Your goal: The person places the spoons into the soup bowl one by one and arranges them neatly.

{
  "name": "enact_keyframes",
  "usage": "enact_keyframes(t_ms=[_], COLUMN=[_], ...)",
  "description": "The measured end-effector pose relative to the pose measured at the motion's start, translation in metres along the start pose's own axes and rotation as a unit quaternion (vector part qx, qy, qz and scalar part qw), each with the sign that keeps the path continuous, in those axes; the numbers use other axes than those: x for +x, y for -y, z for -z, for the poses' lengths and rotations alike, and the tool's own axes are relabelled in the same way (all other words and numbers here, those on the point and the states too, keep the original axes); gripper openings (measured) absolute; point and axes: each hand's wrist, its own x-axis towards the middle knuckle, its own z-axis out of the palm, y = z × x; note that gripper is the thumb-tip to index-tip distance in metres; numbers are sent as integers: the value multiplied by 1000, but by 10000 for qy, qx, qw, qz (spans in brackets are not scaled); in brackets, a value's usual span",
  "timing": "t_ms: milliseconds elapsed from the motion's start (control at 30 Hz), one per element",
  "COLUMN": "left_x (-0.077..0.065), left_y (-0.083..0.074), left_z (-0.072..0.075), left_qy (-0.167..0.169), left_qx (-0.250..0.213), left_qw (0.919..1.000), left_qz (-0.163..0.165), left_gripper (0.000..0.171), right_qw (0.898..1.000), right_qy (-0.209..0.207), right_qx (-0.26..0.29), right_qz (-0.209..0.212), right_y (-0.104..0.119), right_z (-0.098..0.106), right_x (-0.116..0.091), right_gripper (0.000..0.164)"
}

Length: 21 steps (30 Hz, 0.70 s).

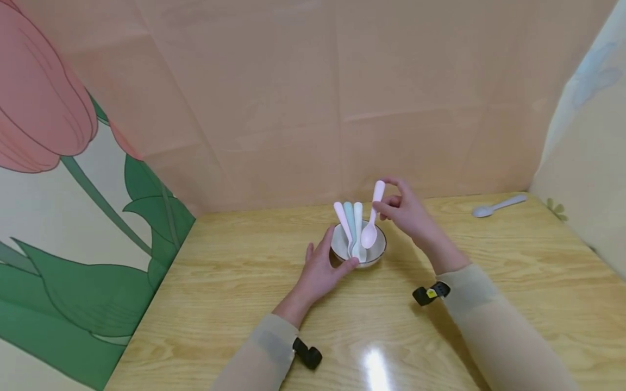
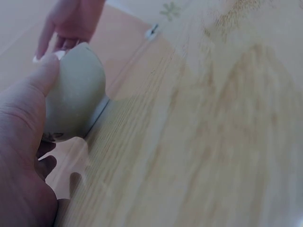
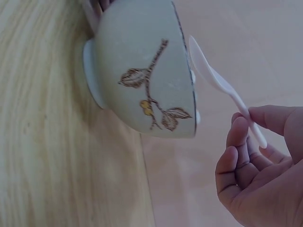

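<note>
Your left sleeve and right sleeve are closest to the camera, reaching forward to two busy hands. Your left hand grips the bowl, thumb at its near rim and fingers about its left side. Your right hand pinches a pink spoon by the handle, its head hanging over the right part of the bowl, just apart from the rim. Within the bowl lean three more utensils, showing a pink handle, a blue-green handle and a pale handle above the far rim. Your bowl appears to rest on the wooden table, near the peach backdrop. Far to your right, a grey spoon lies on the tabletop, well apart from both hands. If you are gathering these, three look done and two left, the pinched one and the grey one; these views alone cannot tell you whether spoons are going in or coming out.
</note>
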Motion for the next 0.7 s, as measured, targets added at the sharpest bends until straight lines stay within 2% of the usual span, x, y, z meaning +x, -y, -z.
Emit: enact_keyframes(t_ms=[700], left_x=[-1], left_y=[-1], left_z=[2], left_qy=[28], left_qx=[-19], left_qw=[10000], left_qz=[-48], left_gripper=[104], right_qw=[9993], right_qy=[256], right_qx=[-265], right_qz=[-54], right_y=[-15], right_z=[-14], right_x=[-1], right_gripper=[75])
